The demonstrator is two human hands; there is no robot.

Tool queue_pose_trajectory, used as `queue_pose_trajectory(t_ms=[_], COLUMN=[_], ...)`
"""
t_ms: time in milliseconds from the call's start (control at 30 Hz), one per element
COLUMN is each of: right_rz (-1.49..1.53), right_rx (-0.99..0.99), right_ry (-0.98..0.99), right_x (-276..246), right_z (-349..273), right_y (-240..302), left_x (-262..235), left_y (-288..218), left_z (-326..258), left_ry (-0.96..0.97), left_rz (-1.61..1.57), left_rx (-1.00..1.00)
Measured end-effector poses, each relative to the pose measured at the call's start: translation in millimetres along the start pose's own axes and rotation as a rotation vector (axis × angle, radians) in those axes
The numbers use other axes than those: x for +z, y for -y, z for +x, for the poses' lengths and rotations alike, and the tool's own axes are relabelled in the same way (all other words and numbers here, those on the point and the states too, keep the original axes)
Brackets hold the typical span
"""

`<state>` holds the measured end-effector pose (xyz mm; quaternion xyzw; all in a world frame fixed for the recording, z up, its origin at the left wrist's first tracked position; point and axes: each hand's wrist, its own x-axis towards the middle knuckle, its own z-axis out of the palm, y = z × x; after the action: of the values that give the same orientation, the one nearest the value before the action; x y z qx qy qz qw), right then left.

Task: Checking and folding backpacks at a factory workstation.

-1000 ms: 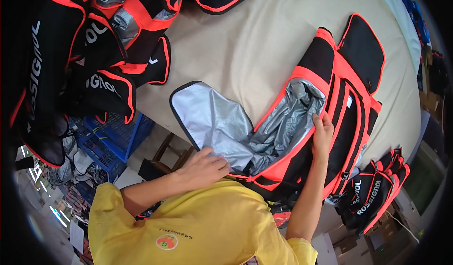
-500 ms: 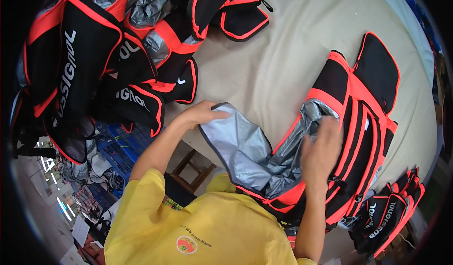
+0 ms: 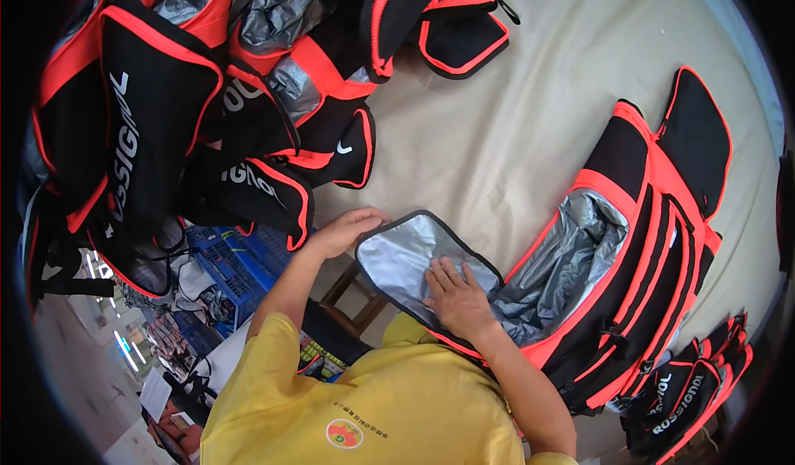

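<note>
A black bag with neon-red trim [image 3: 633, 204] lies on the cloth-covered table at the right, its silver lining [image 3: 571, 266] showing through the wide opening. The lid flap [image 3: 397, 258] is folded out to the left with its silver inner side up. My right hand [image 3: 464, 299] rests on that silver side, fingers spread fairly flat. At the flap's far left edge is my left hand [image 3: 348, 231], its fingers stretched out along the rim. Shoulder straps [image 3: 654, 283] run down the bag's right side.
Several similar black and red bags [image 3: 157, 109] are piled at the left. More black and red pieces [image 3: 691, 395] hang or stand at the lower right. A blue plastic crate [image 3: 236, 262] and a wooden stool [image 3: 352, 299] are below the table's near edge. Beige cloth [image 3: 513, 134] covers the table.
My right hand has come out of the bag's opening and moved left onto the flap. The flap now lies flatter, and my left hand's fingers have straightened at its edge.
</note>
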<state>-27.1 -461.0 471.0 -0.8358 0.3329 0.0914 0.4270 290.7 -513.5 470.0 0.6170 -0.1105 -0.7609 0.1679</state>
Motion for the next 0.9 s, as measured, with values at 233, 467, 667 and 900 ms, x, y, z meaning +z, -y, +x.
queue_pose_trajectory(t_ms=[233, 467, 667, 900], right_rz=[-0.025, -0.126, 0.003, 0.073], right_rx=[-0.032, 0.057, 0.108, 0.039], right_ry=[0.002, -0.089, -0.478, -1.015], right_x=[-10.1, -35.0, -71.8, -30.1], right_z=[3.4, -12.1, -104.1, -275.9], right_y=[-5.4, 0.9, 16.3, 54.3], left_x=[-18.9, 2.5, 17.5, 160.3], left_y=[37.7, 64.7, 93.2, 128.3], left_z=[8.3, -17.2, -41.9, -86.9], left_ry=[-0.086, -0.244, -0.348, -0.956], left_rz=[0.013, -0.103, -0.101, 0.688], left_rx=[0.147, 0.138, 0.298, 1.033])
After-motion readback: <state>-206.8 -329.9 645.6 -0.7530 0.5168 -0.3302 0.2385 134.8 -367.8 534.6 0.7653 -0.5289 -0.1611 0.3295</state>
